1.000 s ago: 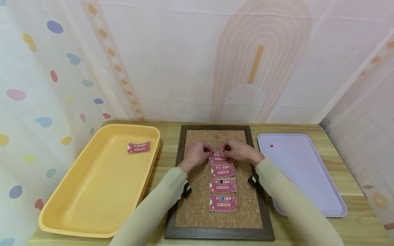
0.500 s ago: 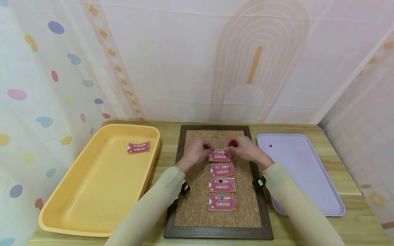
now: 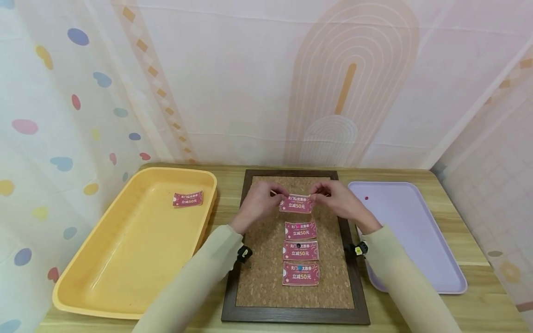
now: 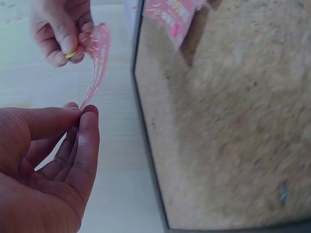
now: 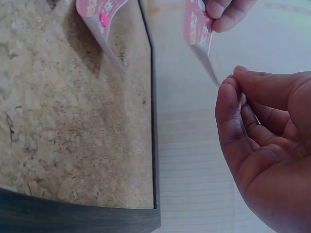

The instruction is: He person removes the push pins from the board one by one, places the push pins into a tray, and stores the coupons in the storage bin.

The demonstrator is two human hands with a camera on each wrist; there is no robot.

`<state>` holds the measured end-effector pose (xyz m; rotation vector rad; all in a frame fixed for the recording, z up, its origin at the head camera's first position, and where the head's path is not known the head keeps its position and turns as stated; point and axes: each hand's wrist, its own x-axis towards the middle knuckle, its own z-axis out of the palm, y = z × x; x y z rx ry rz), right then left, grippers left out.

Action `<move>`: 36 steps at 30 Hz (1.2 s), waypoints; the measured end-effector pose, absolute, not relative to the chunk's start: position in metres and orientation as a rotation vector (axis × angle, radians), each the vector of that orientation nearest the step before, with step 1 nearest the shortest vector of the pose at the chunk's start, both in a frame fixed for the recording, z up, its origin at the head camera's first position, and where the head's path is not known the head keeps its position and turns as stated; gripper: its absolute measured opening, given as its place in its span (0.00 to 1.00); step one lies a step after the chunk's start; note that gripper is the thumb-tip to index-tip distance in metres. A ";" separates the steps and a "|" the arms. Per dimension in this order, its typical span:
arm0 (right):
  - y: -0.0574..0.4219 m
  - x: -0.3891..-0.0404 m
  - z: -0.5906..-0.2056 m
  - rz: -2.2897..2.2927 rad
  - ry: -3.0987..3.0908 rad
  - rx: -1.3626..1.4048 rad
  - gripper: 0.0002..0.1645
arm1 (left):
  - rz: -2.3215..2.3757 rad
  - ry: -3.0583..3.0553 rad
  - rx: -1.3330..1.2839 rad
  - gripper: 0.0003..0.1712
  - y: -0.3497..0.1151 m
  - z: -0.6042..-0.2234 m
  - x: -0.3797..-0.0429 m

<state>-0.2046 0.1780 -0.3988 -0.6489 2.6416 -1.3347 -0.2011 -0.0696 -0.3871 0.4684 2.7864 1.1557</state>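
A pink paper coupon (image 3: pixel 296 205) is held up over the upper part of the cork board (image 3: pixel 258 282). My left hand (image 3: pixel 259 201) pinches its left edge between thumb and fingers, and my right hand (image 3: pixel 339 199) pinches the right edge. In the left wrist view the coupon bends between both hands, and a small yellow piece (image 4: pixel 71 55), perhaps a pushpin head, shows at the right thumb. Below, three more coupons lie in a column on the board, bearing a pink pin (image 3: pixel 298 226), a black pin (image 3: pixel 298 245) and a blue pin (image 3: pixel 300 268).
A deep yellow tray (image 3: pixel 125 259) stands left of the board, with a coupon (image 3: pixel 188 199) near its back right. On the right lies a shallow lilac tray (image 3: pixel 410 236) holding a small red pin (image 3: pixel 367 198). A printed curtain hangs behind the table.
The right hand has moved right, from the coupon's top to its right edge. Both hands have raised the coupon away from the pinned one below it.
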 end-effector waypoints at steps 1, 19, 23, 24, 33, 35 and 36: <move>0.179 -0.204 -0.398 -1.342 2.644 -0.650 0.05 | 1.150 2.796 0.475 0.10 -0.071 -0.385 -0.201; 0.203 -0.193 -0.384 -1.396 2.698 -0.588 0.08 | 1.145 2.770 0.503 0.11 -0.110 -0.347 -0.198; 0.211 -0.191 -0.382 -1.403 2.697 -0.543 0.08 | 1.143 2.789 0.490 0.12 -0.123 -0.342 -0.197; 0.213 -0.190 -0.382 -1.401 2.700 -0.532 0.08 | 1.143 2.796 0.487 0.12 -0.126 -0.341 -0.197; 0.234 -0.183 -0.378 -1.385 2.732 -0.498 0.07 | 1.193 2.839 0.464 0.12 -0.150 -0.333 -0.195; 0.238 -0.182 -0.377 -1.381 2.742 -0.487 0.07 | 1.196 2.852 0.465 0.12 -0.157 -0.332 -0.196; 0.240 -0.181 -0.377 -1.384 2.744 -0.481 0.07 | 1.197 2.856 0.457 0.12 -0.161 -0.331 -0.196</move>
